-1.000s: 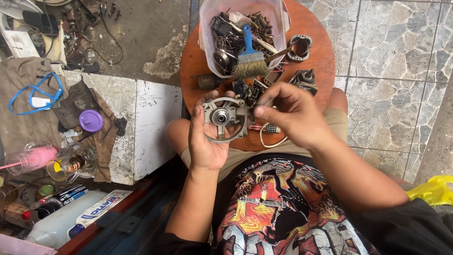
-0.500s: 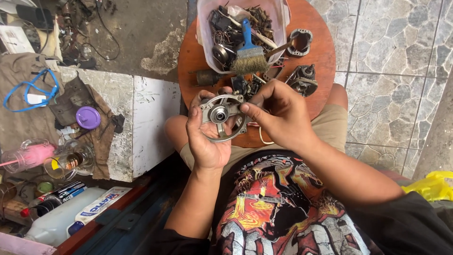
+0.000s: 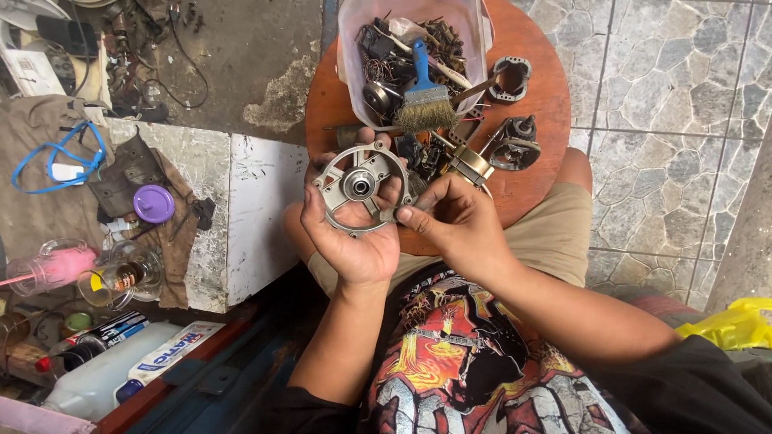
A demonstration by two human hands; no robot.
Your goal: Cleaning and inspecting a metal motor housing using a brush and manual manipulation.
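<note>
Left hand (image 3: 354, 241): it is cradling a round grey metal motor end cover (image 3: 359, 186) from below, palm up, fingers curling around the rim and gripping it.
Right hand (image 3: 454, 221): thumb and forefinger are pinching closed at the cover's right edge; whether a small part is sitting between them cannot be told.
Motor end cover: it is being held face up above the person's lap, just in front of the near edge of the round red-brown tabletop (image 3: 540, 104), with spokes running to a central bearing hub.
On the tabletop: a clear plastic tub (image 3: 474, 32) is holding dark metal parts and a blue-handled brush (image 3: 423, 96); two dark metal housings (image 3: 511, 143) are lying to its right, well apart from the hands.
Left side: a white block (image 3: 241, 217) is carrying a brown cloth (image 3: 121, 173) with a purple cap (image 3: 153, 203) resting on it, and a blue cord (image 3: 56, 157) is lying farther left.
Lower left: a white bottle (image 3: 96, 378) is lying on its side.
</note>
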